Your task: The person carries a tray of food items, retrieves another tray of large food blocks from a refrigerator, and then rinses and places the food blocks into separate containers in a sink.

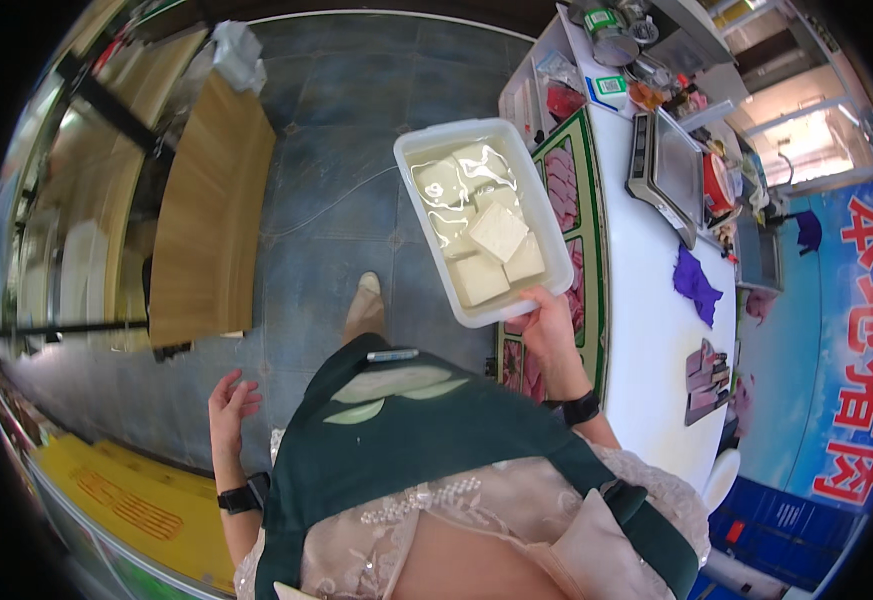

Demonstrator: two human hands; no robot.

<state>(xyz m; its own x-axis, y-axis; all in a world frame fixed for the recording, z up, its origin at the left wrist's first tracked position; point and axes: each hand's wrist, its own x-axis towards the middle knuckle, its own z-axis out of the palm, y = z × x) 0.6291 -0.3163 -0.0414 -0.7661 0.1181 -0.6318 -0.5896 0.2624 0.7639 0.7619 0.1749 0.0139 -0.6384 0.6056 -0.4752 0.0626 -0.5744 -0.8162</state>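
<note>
With my right hand [548, 325] I grip the near right corner of a white plastic tub [475, 316]; the fingers that go under it are partly hidden. Water fills the tub, and several square blocks of tofu [499, 232] lie in it, one resting on top of the others. My left hand [233, 400] hangs at my left side, away from the tub, its fingers loosely bent and apart with nothing in them. I wear a dark green apron [376, 430] and a dark band on each wrist.
To the right runs a white counter [646, 340] with a scale [664, 175], a purple cloth [695, 286] and several knives [706, 380]. A wooden-sided stand [211, 220] is at the left, a yellow panel [126, 500] at the lower left. Grey floor tiles [341, 150] lie between.
</note>
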